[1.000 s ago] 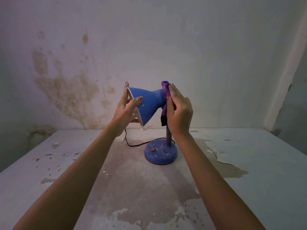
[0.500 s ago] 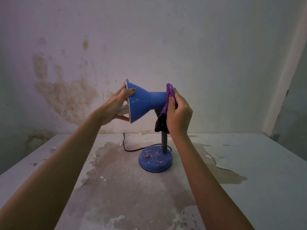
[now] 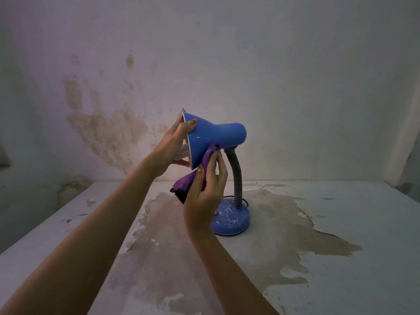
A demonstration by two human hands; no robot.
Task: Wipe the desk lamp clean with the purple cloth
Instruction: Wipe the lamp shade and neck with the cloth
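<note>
1. Fingers (image 3: 212,164) of the right hand (image 3: 204,196) curl round the purple cloth (image 3: 188,180) and press its upper end against the underside of the desk lamp (image 3: 236,176), at its blue shade (image 3: 211,137). The rest of the cloth hangs bunched below.
2. Left hand (image 3: 172,144) grips the shade's wide rim, thumb outside, fingers inside the mouth, which faces left.
3. A grey neck curves from the shade down to the round, white-scuffed blue base (image 3: 231,220), which stands on the table (image 3: 341,223). A dark cord (image 3: 227,197) shows just behind it.
4. Pale paint on the table is flaked, with bare brownish patches; the wall (image 3: 272,64) behind carries a brown stain (image 3: 106,130) at left.
</note>
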